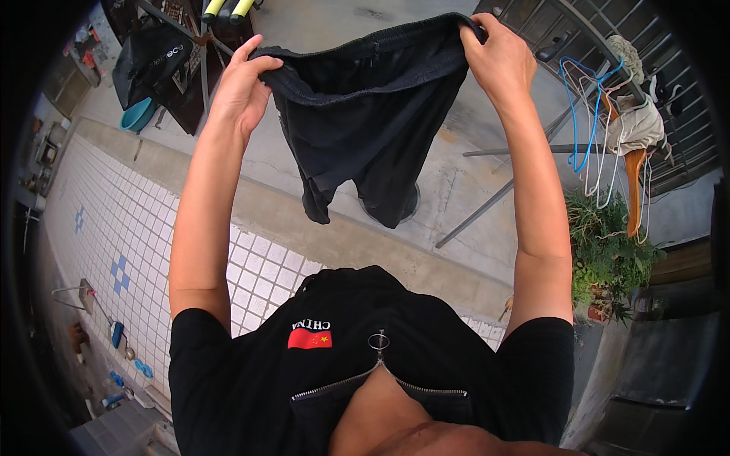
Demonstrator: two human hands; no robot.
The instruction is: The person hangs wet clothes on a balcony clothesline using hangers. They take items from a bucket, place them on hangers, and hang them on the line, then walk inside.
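A pair of black trousers (357, 129) hangs stretched by its elastic waistband between my two raised hands. My left hand (242, 91) pinches the waistband's left end, thumb and fingers closed on the cloth. At the right end my right hand (499, 57) grips the same waistband, its fingers folded over the edge. The waist gapes a little, showing the dark inside. Both legs drop toward the floor, and their lower ends look bunched. Both my arms reach out ahead of me.
At right, blue and white hangers (582, 114) and a wooden hanger (634, 190) hang from a rack pole (589, 23) above a green plant (604, 243). A teal basin (138, 115) stands at far left. White tiles (144, 205) border the grey concrete.
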